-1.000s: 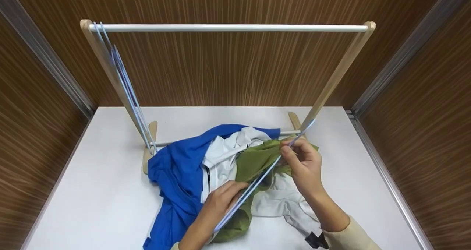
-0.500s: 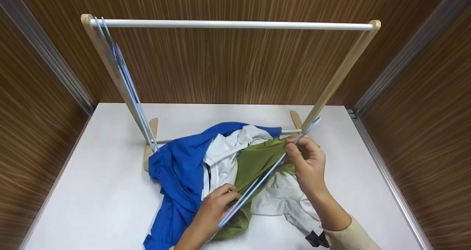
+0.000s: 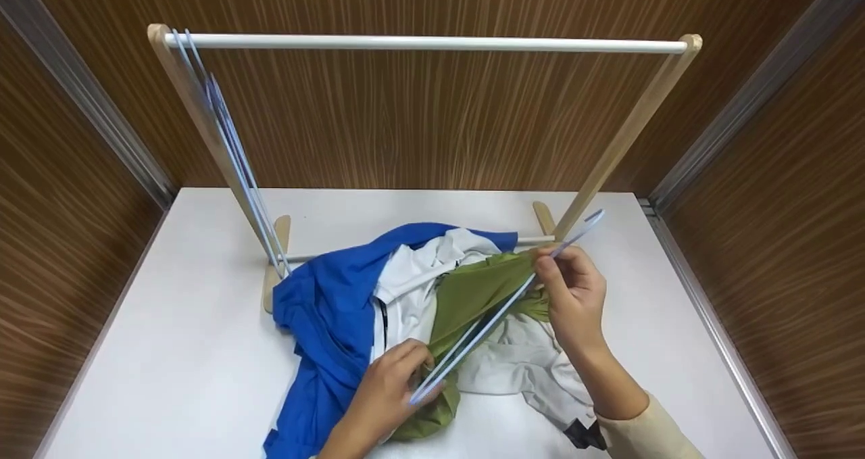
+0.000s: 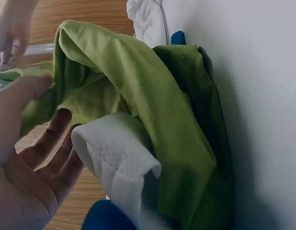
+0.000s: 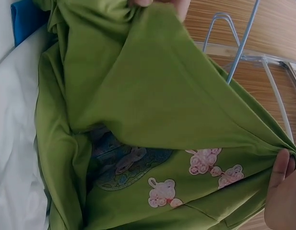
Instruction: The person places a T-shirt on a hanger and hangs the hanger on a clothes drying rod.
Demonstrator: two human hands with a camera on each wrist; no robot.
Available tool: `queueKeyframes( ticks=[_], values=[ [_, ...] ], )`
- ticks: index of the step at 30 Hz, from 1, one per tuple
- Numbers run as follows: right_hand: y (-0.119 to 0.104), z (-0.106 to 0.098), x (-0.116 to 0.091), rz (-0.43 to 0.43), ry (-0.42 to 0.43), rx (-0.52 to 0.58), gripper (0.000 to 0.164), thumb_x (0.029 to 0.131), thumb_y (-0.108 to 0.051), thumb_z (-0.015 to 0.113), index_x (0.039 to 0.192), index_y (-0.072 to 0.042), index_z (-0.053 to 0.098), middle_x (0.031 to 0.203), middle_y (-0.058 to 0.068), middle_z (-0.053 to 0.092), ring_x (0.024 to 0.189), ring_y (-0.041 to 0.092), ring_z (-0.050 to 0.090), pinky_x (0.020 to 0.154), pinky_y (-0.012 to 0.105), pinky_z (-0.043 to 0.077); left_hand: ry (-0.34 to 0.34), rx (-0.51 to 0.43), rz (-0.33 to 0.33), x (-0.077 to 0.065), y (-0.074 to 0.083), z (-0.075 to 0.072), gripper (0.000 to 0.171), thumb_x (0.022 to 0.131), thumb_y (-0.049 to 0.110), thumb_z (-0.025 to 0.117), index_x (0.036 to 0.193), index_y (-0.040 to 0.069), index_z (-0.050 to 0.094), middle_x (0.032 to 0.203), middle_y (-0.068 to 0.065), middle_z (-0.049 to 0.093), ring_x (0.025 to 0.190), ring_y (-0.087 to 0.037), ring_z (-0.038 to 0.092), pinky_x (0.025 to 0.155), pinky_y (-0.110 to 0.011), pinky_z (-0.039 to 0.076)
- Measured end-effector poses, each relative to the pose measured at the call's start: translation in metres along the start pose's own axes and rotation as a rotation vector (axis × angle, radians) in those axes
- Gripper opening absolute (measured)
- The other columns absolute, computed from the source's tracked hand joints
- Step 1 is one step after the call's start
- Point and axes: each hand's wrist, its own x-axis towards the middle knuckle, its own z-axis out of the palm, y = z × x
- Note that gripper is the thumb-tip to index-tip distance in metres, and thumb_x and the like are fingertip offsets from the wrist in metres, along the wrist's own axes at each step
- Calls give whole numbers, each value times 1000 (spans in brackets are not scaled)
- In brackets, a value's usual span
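In the head view, a light-blue clothes hanger (image 3: 486, 328) slants across a green shirt (image 3: 483, 286), its hook pointing up and right. My right hand (image 3: 574, 290) pinches the hanger near its hook along with the shirt's edge. In the left wrist view, the thumb and fingers of my left hand (image 4: 23, 143) pinch the shirt's cloth, close to the hanger's lower end. Part of the hanger is hidden inside the shirt. Pink patches (image 5: 205, 160) and a dark-blue print (image 5: 128, 165) show within the shirt's opening in the right wrist view.
A wooden rack with a white top bar (image 3: 426, 42) stands on the white table (image 3: 169, 351). Several blue hangers (image 3: 233, 151) hang at its left end. Blue (image 3: 338, 310), white (image 3: 412, 276) and light-grey (image 3: 500, 364) garments lie around the green shirt, some over the lower bar.
My right hand has moved slightly right, carrying the hanger's hook up and right and drawing the green shirt's edge along. My left hand has shifted a little left and down.
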Motion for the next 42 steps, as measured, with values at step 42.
queueKeyframes(
  ticks=[42],
  values=[
    [11,-19,6,-176,35,-238,10,82,14,56,91,13,60,83,19,55,71,17,52,58,20,46,283,-95,163,1,22,-36,18,74,16,73,81,16,56,91,4,54,77,-8,50,66,-19,43]
  ],
)
